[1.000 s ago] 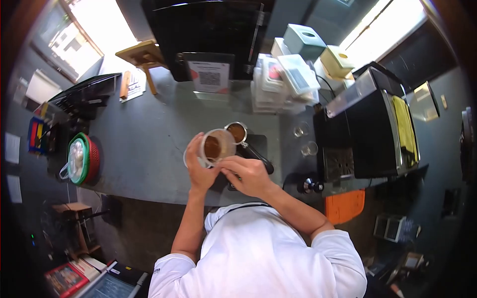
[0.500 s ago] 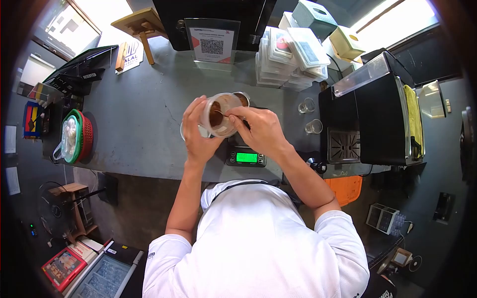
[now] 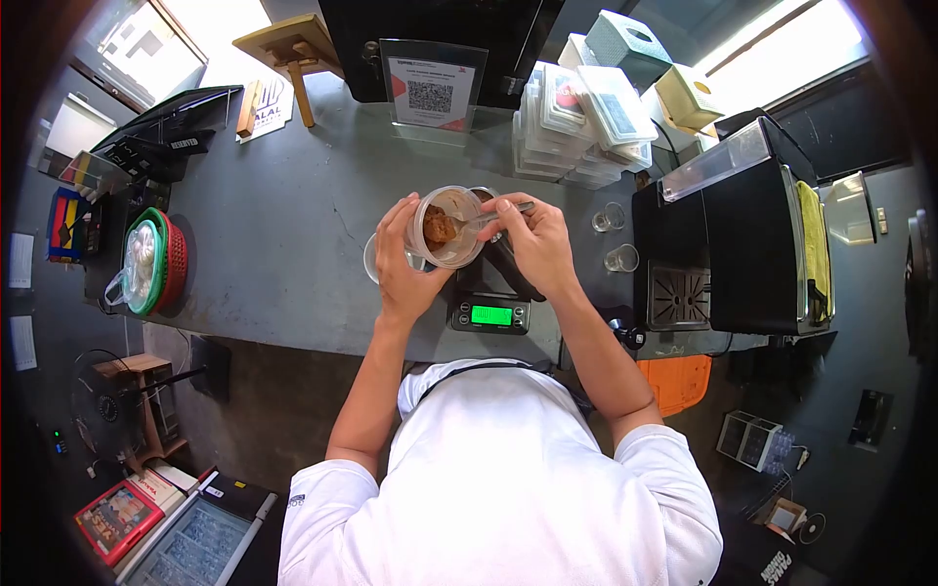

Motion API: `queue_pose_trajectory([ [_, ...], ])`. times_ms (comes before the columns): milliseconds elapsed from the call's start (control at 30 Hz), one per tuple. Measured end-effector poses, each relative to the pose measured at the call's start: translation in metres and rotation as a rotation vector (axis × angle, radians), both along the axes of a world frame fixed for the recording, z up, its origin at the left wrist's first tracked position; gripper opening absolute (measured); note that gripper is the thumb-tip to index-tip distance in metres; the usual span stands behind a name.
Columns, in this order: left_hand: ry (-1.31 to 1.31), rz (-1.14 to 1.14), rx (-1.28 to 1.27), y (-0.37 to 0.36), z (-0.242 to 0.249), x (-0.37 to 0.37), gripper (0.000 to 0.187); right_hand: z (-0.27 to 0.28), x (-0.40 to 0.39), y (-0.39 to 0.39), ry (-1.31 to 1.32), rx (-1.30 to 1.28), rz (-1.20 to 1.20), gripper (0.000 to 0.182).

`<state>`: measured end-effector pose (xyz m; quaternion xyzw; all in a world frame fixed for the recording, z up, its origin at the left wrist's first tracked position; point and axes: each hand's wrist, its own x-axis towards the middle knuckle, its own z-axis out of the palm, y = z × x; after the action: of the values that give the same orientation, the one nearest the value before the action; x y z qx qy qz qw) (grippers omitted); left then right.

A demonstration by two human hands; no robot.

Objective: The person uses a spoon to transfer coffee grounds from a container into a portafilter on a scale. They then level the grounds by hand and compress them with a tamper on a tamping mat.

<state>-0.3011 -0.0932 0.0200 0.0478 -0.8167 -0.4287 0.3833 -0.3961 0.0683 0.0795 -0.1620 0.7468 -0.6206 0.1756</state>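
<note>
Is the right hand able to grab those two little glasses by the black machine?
Probably yes: the two little glasses stand close beside the right hand with bare counter between, though it holds a spoon.

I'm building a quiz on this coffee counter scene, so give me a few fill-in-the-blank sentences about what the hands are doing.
1. The left hand holds a clear ____ with brown powder inside.
2. The right hand holds a ____ whose bowl dips into the jar.
3. The scale below the hands has a display lit ____.
4. Two small glasses stand to the ____ side of the right hand.

Missing words: jar; spoon; green; right
</note>
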Motion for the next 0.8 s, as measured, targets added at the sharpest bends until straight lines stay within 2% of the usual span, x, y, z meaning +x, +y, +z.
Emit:
queue_pose_trajectory([
  [167,-0.011,0.020,-0.010,0.000,0.002,-0.002,0.086,0.000,-0.006,0.006,-0.039,-0.058,-0.017,0.028],
  [267,-0.020,0.030,-0.051,-0.002,0.000,-0.004,0.086,0.006,-0.003,0.005,0.136,0.139,-0.055,0.028],
  [467,-0.025,0.031,-0.081,-0.004,0.002,-0.005,0.085,0.007,0.001,0.005,0.097,0.153,-0.047,0.018],
  [567,0.047,-0.004,-0.073,-0.006,0.003,-0.004,0.084,0.013,0.007,0.002,0.580,0.152,-0.019,0.014],
  [667,0.148,-0.057,0.012,-0.003,-0.005,-0.007,0.080,0.003,0.011,-0.006,0.849,0.147,0.040,0.014],
  [700,0.137,-0.048,-0.022,-0.002,-0.004,-0.007,0.080,0.009,0.016,-0.006,0.803,0.199,0.086,0.014],
  [800,0.110,-0.029,-0.074,-0.004,-0.002,-0.007,0.082,0.000,0.019,-0.008,0.759,0.148,0.111,0.012],
])
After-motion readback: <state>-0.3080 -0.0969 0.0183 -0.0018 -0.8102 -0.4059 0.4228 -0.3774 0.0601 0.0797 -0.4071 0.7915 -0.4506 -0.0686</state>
